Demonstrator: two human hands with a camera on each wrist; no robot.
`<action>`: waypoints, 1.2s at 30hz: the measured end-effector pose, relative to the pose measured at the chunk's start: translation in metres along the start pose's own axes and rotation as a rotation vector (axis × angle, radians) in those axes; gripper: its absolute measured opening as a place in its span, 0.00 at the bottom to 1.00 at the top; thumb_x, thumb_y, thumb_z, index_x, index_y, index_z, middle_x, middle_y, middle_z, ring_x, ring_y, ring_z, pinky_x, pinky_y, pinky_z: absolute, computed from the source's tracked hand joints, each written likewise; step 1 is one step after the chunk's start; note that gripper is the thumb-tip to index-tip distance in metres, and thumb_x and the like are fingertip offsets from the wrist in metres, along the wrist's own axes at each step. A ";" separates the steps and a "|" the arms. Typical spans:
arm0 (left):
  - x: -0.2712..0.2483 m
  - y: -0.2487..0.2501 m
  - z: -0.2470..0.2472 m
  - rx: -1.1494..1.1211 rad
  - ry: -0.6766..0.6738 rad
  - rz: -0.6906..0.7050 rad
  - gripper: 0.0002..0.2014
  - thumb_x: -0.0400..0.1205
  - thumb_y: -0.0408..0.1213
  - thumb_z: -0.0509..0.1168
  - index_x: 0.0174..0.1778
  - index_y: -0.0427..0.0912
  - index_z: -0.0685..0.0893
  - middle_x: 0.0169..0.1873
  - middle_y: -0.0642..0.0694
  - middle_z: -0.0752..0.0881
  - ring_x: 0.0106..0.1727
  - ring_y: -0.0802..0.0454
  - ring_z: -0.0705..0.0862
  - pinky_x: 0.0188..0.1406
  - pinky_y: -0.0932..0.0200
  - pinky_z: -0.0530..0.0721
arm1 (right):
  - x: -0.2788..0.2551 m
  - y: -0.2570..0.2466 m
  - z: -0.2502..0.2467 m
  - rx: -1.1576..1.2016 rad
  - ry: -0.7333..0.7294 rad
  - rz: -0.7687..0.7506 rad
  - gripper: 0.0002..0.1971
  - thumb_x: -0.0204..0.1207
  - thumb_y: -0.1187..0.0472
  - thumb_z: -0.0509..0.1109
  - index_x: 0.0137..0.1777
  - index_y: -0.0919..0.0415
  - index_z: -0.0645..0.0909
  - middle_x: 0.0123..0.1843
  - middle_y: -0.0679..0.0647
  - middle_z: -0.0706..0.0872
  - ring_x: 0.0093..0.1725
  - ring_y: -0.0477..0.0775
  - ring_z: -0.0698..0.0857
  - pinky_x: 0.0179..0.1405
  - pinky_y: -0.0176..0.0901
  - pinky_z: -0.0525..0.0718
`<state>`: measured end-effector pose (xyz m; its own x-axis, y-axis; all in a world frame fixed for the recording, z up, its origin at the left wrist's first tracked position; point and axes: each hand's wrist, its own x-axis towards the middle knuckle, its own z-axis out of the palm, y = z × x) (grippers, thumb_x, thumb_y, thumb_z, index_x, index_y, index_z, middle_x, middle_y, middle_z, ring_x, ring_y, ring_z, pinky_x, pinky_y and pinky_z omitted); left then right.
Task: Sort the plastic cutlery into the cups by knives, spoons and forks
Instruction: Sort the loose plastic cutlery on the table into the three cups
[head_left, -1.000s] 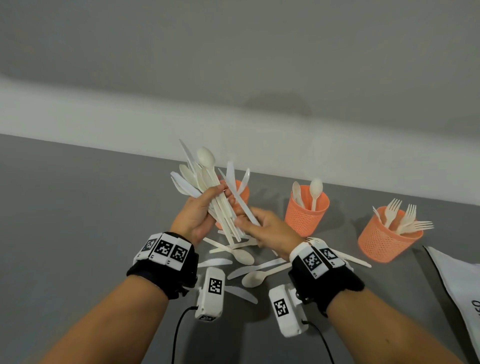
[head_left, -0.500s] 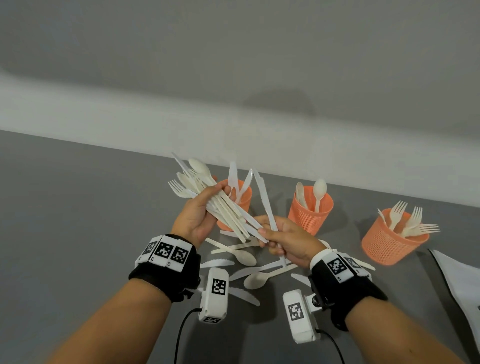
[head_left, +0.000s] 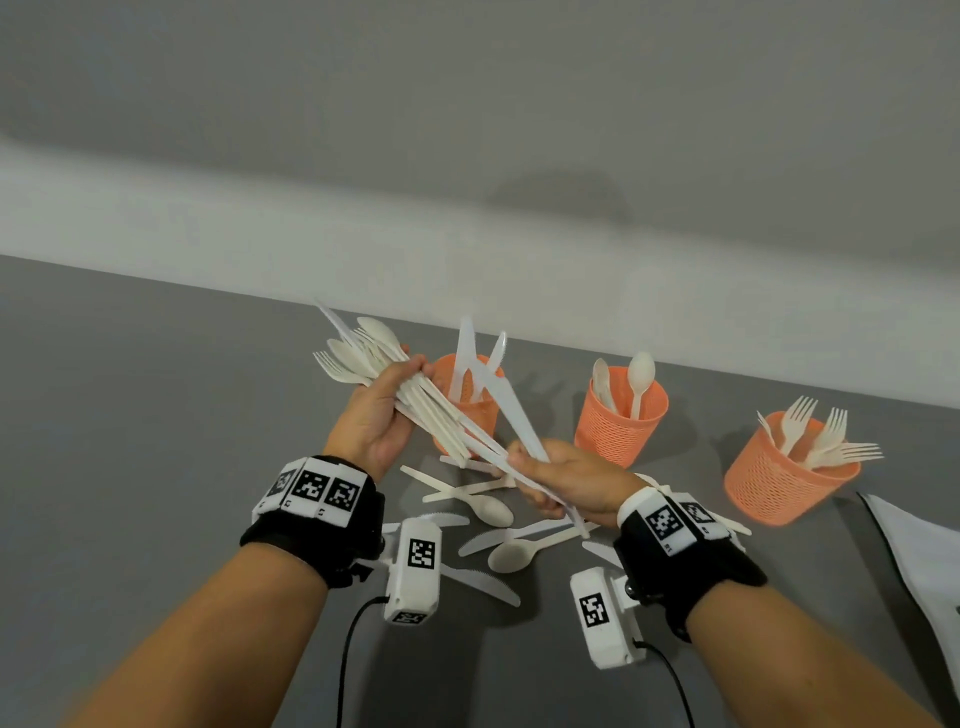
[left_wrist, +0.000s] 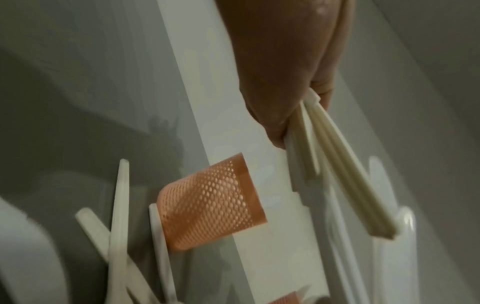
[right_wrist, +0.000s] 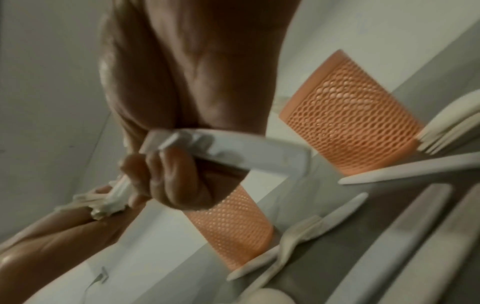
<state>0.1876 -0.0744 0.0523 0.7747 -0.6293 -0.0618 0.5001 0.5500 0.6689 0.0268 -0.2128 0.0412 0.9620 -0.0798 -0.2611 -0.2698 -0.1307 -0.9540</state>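
At frame centre, the left hand (head_left: 376, 423) grips a bundle of white plastic cutlery (head_left: 415, 400). The right hand (head_left: 566, 480) pinches a white plastic knife (head_left: 506, 410) before the orange mesh cup (head_left: 480, 410).

The cutlery (head_left: 426, 410) is smooth plastic with a dull sheen, some pieces cream, the knives (head_left: 511, 415) whiter and faintly translucent. The three orange cups (head_left: 618, 431) are perforated plastic mesh, matt. The grey table (head_left: 130, 415) looks smooth and matt. The wrist straps (head_left: 691, 566) are black cloth.
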 end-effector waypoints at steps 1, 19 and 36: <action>0.002 0.003 -0.002 -0.016 0.000 0.010 0.08 0.81 0.24 0.60 0.42 0.42 0.78 0.27 0.48 0.84 0.30 0.57 0.84 0.37 0.59 0.88 | -0.002 0.004 -0.004 0.002 0.006 0.008 0.12 0.84 0.55 0.57 0.41 0.53 0.77 0.26 0.51 0.68 0.22 0.43 0.66 0.20 0.31 0.68; 0.003 -0.002 -0.006 0.285 0.144 0.019 0.05 0.80 0.26 0.62 0.41 0.38 0.79 0.18 0.51 0.75 0.16 0.59 0.71 0.15 0.68 0.72 | -0.004 0.016 -0.017 0.192 0.258 -0.052 0.08 0.83 0.60 0.59 0.42 0.58 0.70 0.31 0.53 0.76 0.20 0.43 0.71 0.16 0.31 0.69; -0.015 -0.032 0.015 0.290 -0.009 -0.107 0.04 0.78 0.31 0.68 0.37 0.38 0.81 0.17 0.50 0.75 0.15 0.59 0.72 0.14 0.67 0.72 | 0.011 -0.008 0.011 -0.017 0.304 -0.101 0.03 0.84 0.63 0.57 0.49 0.55 0.70 0.41 0.56 0.81 0.34 0.52 0.86 0.41 0.48 0.89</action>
<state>0.1544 -0.0908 0.0429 0.7193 -0.6810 -0.1376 0.4463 0.3012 0.8427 0.0404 -0.2017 0.0447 0.9281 -0.3567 -0.1068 -0.1766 -0.1692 -0.9696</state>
